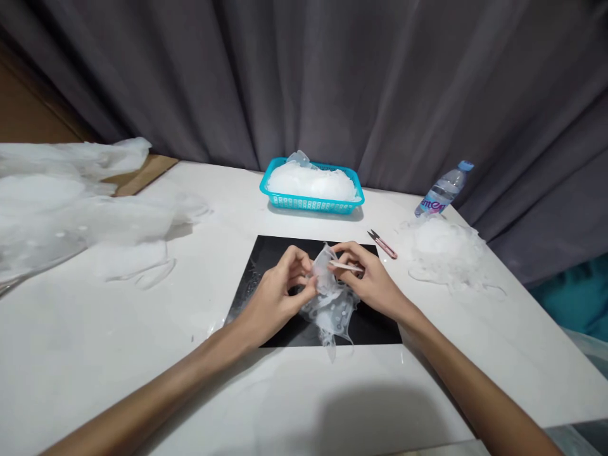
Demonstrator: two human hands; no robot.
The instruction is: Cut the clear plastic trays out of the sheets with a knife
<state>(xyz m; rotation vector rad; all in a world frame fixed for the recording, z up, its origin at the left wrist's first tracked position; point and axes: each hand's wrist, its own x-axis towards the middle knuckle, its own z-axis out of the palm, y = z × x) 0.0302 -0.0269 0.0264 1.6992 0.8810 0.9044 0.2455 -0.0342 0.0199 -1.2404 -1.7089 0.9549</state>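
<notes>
Both hands hold a small piece of sheer white fabric (327, 304) with pale dots and loose frayed ends, over a black mat (280, 250). My left hand (285, 285) pinches its upper left edge between thumb and fingers. My right hand (363, 275) grips the upper right side, fingers curled. A thin, pale, flat strip (346, 266) also lies in my right fingers; its kind I cannot make out. The lower part of the fabric hangs down to the mat's front edge. Just beyond the mat's back right corner lie pink-handled thread snips (384, 244).
A turquoise plastic basket (313, 206) full of white material stands at the back. On the right are a pile of white scraps (446, 250) and a tilted water bottle (444, 191). Heaped sheer white fabric (61, 215) covers the left side. A grey curtain (313, 82) hangs behind the table.
</notes>
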